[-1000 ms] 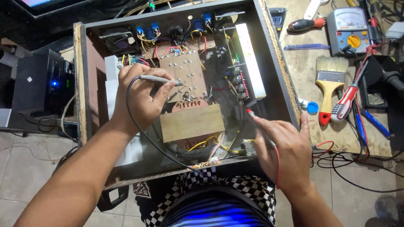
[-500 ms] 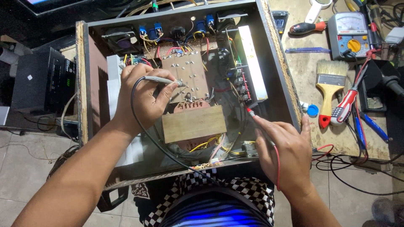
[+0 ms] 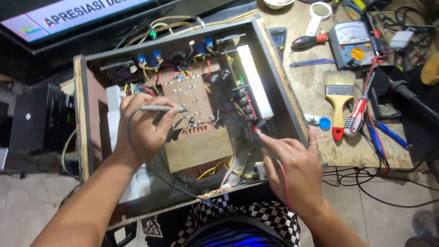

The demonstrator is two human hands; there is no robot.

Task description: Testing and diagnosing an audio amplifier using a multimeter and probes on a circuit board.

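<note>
Left hand: your left hand was closed around the grey probe, tip on the brown board near its middle.
Right hand: your right hand was pinched on the red probe, tip down by the dark parts at the board's right edge, beside the white strip.
Case: the open case lay in front of you, board at centre, the tan block just below it.
Change: over the last second neither probe tip shifted on the board; only the view drifted a little.
Reading of that: you held both contacts steady, so I judged a measurement was under way, not a search for a new point.
Meter: the meter sat on the tabletop to the right, well apart from both hands; its needle was too small to read.
Nearby: a brush and a red screwdriver lay beside the case, untouched.
</note>
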